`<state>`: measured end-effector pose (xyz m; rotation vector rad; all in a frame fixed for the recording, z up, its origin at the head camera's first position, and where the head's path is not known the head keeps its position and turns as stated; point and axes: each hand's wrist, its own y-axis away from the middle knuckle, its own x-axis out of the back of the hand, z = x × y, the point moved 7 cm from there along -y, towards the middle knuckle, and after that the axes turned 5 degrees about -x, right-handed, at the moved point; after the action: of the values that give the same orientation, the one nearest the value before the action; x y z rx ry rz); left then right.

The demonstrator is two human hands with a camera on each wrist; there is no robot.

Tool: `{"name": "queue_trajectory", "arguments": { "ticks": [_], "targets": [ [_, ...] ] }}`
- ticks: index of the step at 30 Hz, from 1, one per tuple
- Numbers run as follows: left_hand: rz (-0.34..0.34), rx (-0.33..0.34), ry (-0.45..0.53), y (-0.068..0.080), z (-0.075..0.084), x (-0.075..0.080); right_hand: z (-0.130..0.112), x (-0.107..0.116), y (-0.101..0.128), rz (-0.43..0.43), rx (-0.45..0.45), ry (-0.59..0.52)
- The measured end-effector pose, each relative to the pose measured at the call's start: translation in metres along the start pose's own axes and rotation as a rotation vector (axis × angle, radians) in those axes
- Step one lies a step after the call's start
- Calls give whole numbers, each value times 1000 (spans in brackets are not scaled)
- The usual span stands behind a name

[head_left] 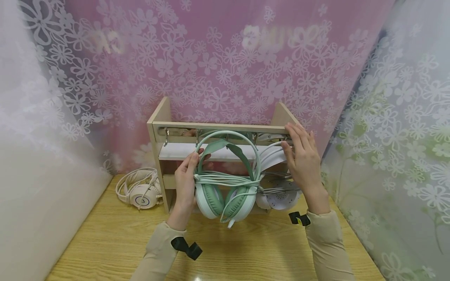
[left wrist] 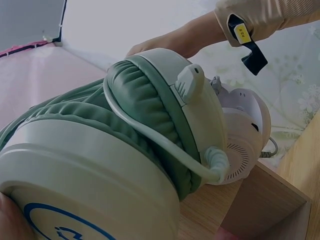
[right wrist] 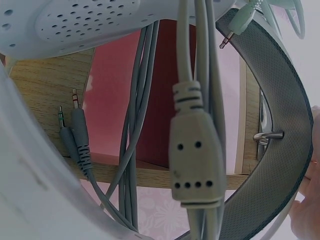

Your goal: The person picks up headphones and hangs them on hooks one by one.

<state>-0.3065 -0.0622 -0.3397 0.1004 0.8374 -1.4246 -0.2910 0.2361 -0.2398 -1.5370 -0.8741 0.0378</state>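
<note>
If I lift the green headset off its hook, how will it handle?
The green headset probably lifts as one stiff arch, held by the left hand. Its cable is wrapped around the cups, but a loose plug end dangles and may snag the white headset alongside.

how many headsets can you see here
3. The green headset hangs mid-rack, gripped by the left hand. A white headset hangs beside it under the right hand. Another white one lies on the table, left of the rack. More may be hidden.
</note>
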Motion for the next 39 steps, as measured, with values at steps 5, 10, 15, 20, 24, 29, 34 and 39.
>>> {"name": "queue_trajectory", "arguments": {
  "ticks": [5, 10, 15, 20, 24, 29, 34, 39],
  "targets": [
    [1, -2, -4, 0, 0, 1, -1, 0, 0, 5, 5, -3],
    [-1, -1, -13, 0, 0, 1, -1, 0, 0, 6, 5, -7],
    [-7, -11, -5, 0, 0, 1, 0, 0, 0, 6, 3, -6],
    [-4, -14, -2, 1, 0, 1, 0, 0, 1, -2, -3, 3],
    [-9, -16, 14, 2, 1, 0, 1, 0, 1, -2, -6, 10],
    [-7, 0, -16, 4, -3, 2, 1, 0, 1, -3, -10, 17],
    [-1, 10, -66, 5, -7, 5, 2, 0, 0, -3, -11, 16],
    [5, 6, -78, 4, -9, 7, 2, -1, 0, -7, -6, 17]
  ]
}}
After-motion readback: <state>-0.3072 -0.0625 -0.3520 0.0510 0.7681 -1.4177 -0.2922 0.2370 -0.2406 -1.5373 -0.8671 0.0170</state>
